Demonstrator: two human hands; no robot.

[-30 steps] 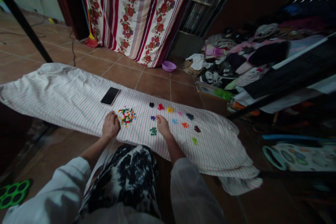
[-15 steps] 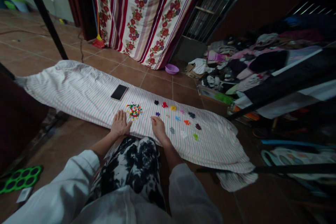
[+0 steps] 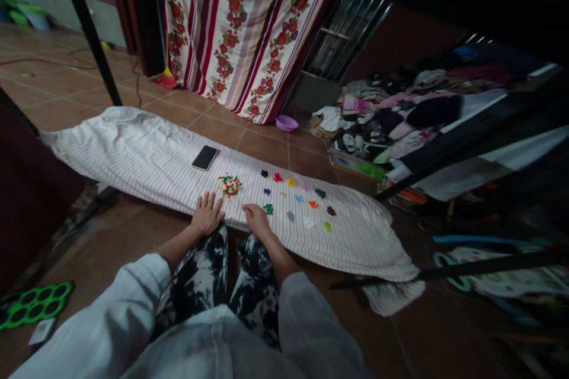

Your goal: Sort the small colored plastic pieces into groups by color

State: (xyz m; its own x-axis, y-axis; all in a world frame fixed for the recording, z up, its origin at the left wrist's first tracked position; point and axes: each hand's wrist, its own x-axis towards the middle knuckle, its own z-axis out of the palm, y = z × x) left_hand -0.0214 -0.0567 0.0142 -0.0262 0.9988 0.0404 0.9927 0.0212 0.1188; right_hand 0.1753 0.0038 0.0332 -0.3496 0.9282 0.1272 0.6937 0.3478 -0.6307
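Note:
A loose pile of small mixed-colour pieces [image 3: 230,187] lies on the striped cloth [image 3: 151,172]. My left hand [image 3: 207,213] rests flat on the cloth at the near side of this pile, fingers spread. Right of it, my right hand [image 3: 256,219] is curled with its fingertips together near the cloth; what they hold, if anything, is too small to tell. Beside it sits a dark green heap [image 3: 268,209]. Farther right are several single-colour heaps, among them red [image 3: 278,177], yellow [image 3: 291,182], orange [image 3: 313,204], grey [image 3: 290,216] and lime green [image 3: 328,226].
A phone [image 3: 205,157] lies on the cloth behind the mixed pile. Dark metal bars [image 3: 89,29] rise at the left and cross at the right. Beyond the cloth are a purple basin [image 3: 287,123] and a floral curtain [image 3: 231,35].
My right hand has moved left and a little nearer to me, uncovering the dark green heap. My left hand's fingers are spread wider. The whole view has shifted slightly.

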